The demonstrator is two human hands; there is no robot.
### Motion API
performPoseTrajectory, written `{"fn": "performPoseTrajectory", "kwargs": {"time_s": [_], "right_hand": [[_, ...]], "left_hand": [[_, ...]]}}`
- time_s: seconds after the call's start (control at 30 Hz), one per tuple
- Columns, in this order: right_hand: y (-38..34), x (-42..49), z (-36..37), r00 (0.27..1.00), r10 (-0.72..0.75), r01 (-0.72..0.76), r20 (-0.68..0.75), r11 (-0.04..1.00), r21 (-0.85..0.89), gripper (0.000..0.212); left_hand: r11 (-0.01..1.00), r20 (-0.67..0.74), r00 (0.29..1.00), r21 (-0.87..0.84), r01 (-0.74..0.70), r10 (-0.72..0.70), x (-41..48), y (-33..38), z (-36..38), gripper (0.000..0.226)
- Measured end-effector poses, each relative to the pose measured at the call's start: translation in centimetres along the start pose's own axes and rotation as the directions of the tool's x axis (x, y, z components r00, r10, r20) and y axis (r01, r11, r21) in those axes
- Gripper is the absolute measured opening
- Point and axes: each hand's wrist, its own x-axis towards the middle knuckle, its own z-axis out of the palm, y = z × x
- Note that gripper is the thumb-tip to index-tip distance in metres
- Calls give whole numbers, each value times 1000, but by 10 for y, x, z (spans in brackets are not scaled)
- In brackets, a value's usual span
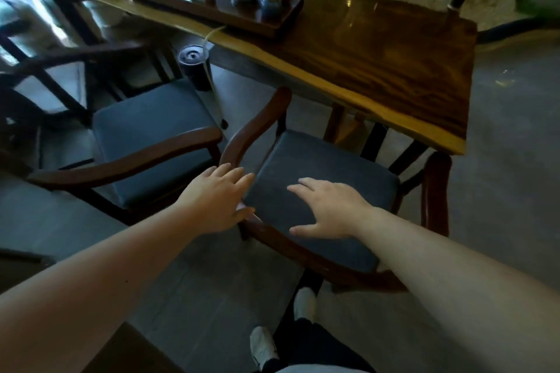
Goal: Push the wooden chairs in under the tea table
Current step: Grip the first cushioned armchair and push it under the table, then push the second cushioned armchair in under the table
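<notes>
A wooden armchair with a dark grey cushion (318, 172) stands in front of me, its front tucked just under the edge of the long wooden tea table (394, 70). My left hand (215, 200) hovers open over the curved back rail at the chair's left rear corner, fingers spread; contact with the rail cannot be told. My right hand (327, 209) is open above the rear of the cushion. A second wooden armchair (145, 130) with the same cushion stands to the left, pulled out from the table.
A dark tea tray (281, 24) with cups, a lidded bowl and a small jar sits on the table. A black cylindrical bin (194, 66) stands on the floor by the table leg. My feet in white shoes (263, 345) are behind the chair. Grey floor lies to the right.
</notes>
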Motion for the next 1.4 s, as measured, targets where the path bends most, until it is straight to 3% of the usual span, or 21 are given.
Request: {"fn": "performPoseTrajectory", "kwargs": {"time_s": [0.13,0.37,0.6,1.0,1.23,1.4], "right_hand": [[-2,49,-20,991,-97,91,-88,994,-62,96],[-35,130,-51,944,-305,295,-127,951,-94,91],[-98,202,-59,901,-434,428,-5,890,-157,93],[-211,365,-38,927,-347,372,142,899,-231,104],[-262,426,-3,917,-317,365,244,912,-186,105],[-273,455,23,883,-296,376,364,911,-171,103]], "left_hand": [[988,-18,989,40,146,-146,-17,-30,-11,72],[899,33,898,3,439,-439,-68,-87,-17,73],[829,17,829,7,559,-559,-102,-140,0,74],[893,89,891,-31,449,-445,-116,-332,61,82],[960,210,936,75,271,-281,-120,-417,91,94],[964,293,922,158,213,-252,-127,-455,106,102]]}}
